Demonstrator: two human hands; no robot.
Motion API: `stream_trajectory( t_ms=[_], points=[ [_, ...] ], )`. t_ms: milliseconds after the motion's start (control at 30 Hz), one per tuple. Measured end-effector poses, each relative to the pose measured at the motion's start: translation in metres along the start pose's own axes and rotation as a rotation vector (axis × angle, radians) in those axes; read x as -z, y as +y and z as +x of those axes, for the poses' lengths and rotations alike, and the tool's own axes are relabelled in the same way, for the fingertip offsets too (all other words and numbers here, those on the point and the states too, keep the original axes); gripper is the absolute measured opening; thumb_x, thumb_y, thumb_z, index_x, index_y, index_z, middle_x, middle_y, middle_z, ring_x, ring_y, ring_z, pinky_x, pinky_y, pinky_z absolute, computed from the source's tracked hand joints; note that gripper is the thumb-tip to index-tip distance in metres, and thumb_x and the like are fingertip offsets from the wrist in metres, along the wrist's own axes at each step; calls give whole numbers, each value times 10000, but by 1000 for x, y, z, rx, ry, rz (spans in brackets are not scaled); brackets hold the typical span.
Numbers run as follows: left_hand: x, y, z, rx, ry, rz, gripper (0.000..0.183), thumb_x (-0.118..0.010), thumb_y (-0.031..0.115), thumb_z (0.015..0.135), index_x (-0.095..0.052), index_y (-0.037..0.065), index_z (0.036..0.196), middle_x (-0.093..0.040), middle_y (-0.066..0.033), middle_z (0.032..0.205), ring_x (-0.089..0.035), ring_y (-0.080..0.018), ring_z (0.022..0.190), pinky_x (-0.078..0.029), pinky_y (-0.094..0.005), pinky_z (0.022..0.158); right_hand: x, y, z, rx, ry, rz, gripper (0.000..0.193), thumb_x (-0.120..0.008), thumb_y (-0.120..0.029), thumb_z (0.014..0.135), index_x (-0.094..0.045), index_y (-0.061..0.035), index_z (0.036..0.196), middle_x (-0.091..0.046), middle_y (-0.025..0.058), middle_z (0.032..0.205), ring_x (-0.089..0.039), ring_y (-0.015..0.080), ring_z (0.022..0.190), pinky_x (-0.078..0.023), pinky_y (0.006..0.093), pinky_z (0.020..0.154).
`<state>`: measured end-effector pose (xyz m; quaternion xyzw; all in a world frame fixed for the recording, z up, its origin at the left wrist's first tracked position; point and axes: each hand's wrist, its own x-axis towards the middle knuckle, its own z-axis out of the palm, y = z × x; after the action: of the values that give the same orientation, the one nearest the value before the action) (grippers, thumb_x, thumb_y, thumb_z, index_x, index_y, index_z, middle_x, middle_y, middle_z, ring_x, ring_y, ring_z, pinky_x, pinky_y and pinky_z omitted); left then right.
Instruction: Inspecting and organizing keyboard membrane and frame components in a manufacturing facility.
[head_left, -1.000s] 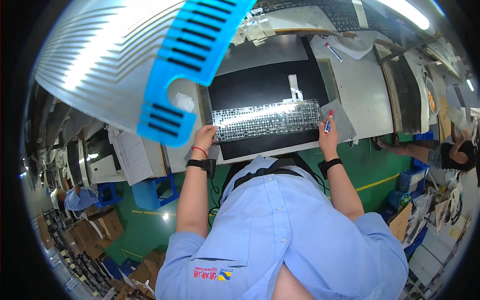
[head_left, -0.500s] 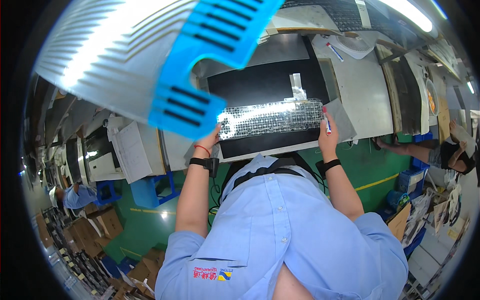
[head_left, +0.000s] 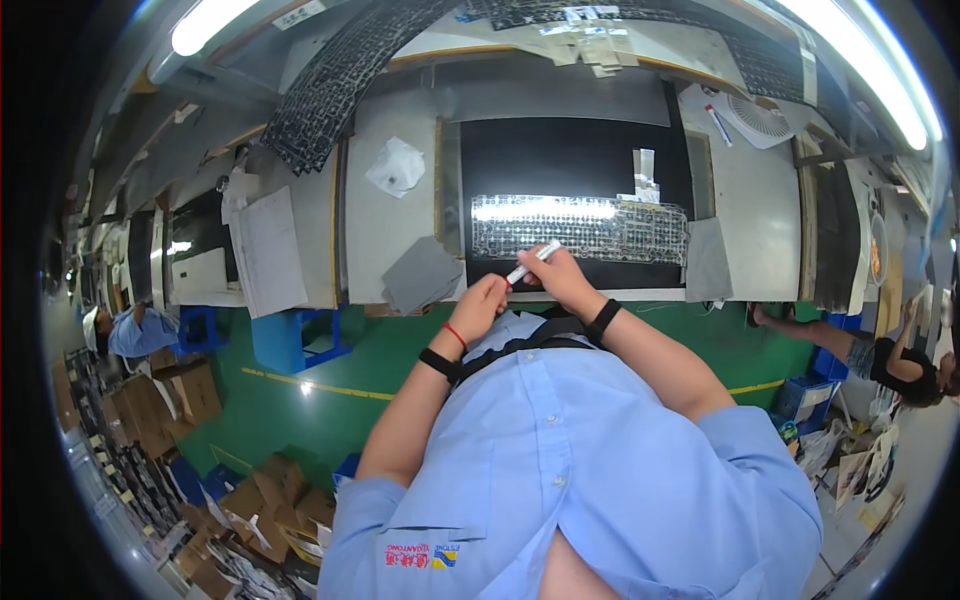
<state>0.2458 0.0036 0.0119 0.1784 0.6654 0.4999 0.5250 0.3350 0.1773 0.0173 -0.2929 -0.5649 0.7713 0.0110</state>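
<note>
A white marker with a red end is held between my hands, just in front of the bench's near edge. My right hand is closed around the marker's barrel. At the red end, my left hand has its fingers pinched, though the fingers hide most of that cap. Just beyond them a clear, long sheet printed with a dark keyboard circuit pattern lies flat on a black mat, with glare along its upper part. Neither hand touches the sheet. Pale tape strips stand at its far edge.
Grey square sheets lie left and right of the mat. A crumpled white sheet, another marker and a white fan rest farther off. Dark circuit sheets hang overhead. A person is at the far right.
Both hands have let go of the circuit sheet's ends and come together at the marker, which was in my right hand. The large blue-edged clear sheet at upper left is gone from view.
</note>
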Motion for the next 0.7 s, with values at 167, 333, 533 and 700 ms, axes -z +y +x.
stream_trajectory(
  t_ms=[167, 333, 533, 700],
  points=[
    [14, -13, -23, 105, 24, -223, 455, -329, 423, 1011, -473, 65, 770, -420, 12, 604, -395, -96, 555, -346, -242, 529, -31, 9, 14, -87, -71, 2, 294, -565, -272, 934, -596, -13, 799, -569, 9, 680, -526, 72, 596, -429, 242, 552],
    [22, -8, -34, 152, -43, -477, 512, -271, 492, 1006, -404, 105, 698, -329, 22, 539, -355, -115, 509, -313, -244, 507, -51, 14, 20, -41, -60, 0, 260, -545, -231, 932, -590, -18, 791, -563, 11, 679, -515, 78, 584, -420, 241, 546],
    [32, -8, -36, 169, -246, -716, 497, -246, 470, 1014, -362, 126, 675, -293, 27, 510, -320, -121, 486, -296, -241, 499, -53, 15, 24, -5, 8, 92, 248, -523, -218, 930, -579, -27, 782, -550, 14, 675, -506, 92, 577, -418, 248, 552],
    [48, -24, -40, 154, -188, -809, 488, -265, 495, 1004, -381, 132, 699, -330, 18, 555, -359, -124, 536, -312, -241, 540, -32, 16, 43, 82, 215, 77, 250, -547, -237, 918, -604, -15, 818, -569, 29, 663, -523, 116, 584, -416, 264, 556]
  ],
)
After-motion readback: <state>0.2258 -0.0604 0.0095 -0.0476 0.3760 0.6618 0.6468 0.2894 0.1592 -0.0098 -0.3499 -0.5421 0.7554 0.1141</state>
